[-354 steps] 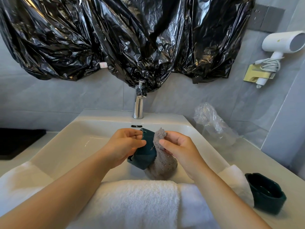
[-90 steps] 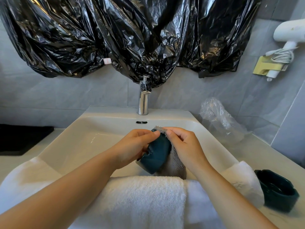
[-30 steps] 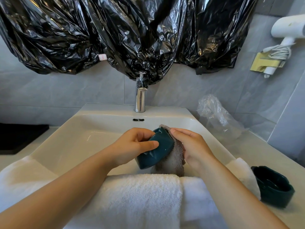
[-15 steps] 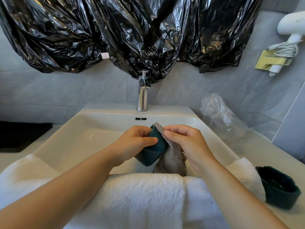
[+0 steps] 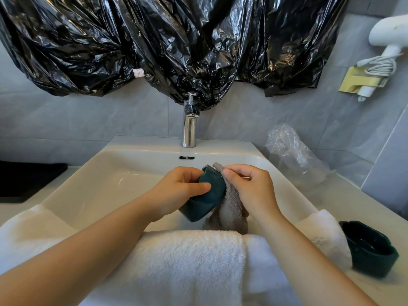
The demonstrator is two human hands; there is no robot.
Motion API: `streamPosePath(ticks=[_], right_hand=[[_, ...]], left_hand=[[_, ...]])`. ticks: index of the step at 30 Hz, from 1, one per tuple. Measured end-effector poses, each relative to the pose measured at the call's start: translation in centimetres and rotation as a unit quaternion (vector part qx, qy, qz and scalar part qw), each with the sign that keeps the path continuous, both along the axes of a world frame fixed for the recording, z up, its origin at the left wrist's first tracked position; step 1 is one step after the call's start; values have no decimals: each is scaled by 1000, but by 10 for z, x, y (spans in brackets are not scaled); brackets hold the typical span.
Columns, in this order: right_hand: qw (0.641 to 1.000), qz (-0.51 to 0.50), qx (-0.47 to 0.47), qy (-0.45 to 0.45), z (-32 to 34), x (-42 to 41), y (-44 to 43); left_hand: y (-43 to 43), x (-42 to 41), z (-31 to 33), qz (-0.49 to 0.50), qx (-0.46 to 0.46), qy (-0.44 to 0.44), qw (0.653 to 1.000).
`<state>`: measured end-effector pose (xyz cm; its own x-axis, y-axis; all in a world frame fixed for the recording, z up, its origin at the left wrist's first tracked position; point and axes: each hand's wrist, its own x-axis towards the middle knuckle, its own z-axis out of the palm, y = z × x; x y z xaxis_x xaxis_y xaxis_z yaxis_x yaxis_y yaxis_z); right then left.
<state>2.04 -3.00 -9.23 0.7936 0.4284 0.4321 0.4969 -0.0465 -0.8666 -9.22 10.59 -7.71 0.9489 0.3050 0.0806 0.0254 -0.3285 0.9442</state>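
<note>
Hands had hardly moved since a moment before. Both were over the sink [image 5: 106, 173] as before, but the green cup [image 5: 206, 202] had tipped a little, so more of its rim showed at the top. The left hand [image 5: 178, 193] gripped the cup, with the thumb across its side and the other fingers curled behind it. The right hand [image 5: 249, 188] pinched the grey cloth [image 5: 229, 213] against the cup's rim with bent fingers. The rest of the cloth hung down beside the cup. There were two green cups: one in the hands, and a second green cup [image 5: 371, 248] well apart on the right. There was one grey cloth, one white towel [image 5: 187, 261] and one tap [image 5: 189, 129].
</note>
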Motion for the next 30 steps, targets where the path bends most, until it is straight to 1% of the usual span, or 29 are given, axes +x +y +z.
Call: streamPosePath(ticks=[3, 6, 9, 11, 13, 14, 16, 18, 20, 21, 24, 28, 30], right_hand=[[1000, -21, -2, 7, -2, 5, -3], [1000, -9, 0, -10, 1, -1, -5], [995, 28, -7, -96, 4, -10, -2], [988, 34, -24, -147, 3, -14, 3], [988, 9, -25, -149, 3, -13, 6], [991, -9, -22, -134, 2, -10, 6], [996, -37, -28, -75, 1, -2, 5], [999, -30, -29, 14, 0, 5, 2], [994, -8, -1, 107, 1, 6, -2], [991, -2, 13, 133, 2, 6, -3], [986, 10, 25, 162, 3, 3, -5], [986, 17, -3, 165, 2, 1, -2], [985, 34, -3, 167, 2, -1, -2]], left_hand=[[1, 0, 0, -8, 4, -4, 1000], [1, 0, 0, -10, 26, 1, 1000], [0, 0, -2, -13, 58, 1, 998], [0, -2, -2, -15, 84, 3, 996], [-1, -3, -3, -23, 97, 2, 995], [-1, -3, -3, -25, 103, 3, 994], [-1, -3, -2, -31, 109, 3, 994], [-2, -3, -2, -37, 94, -9, 995], [-1, -4, -1, -42, 73, -23, 996], [-1, -4, -1, -44, 64, -29, 997], [-1, -5, 0, -44, 39, -29, 998], [-2, -3, 2, -30, 0, 12, 999], [-3, -1, 2, -7, -12, 23, 1000]])
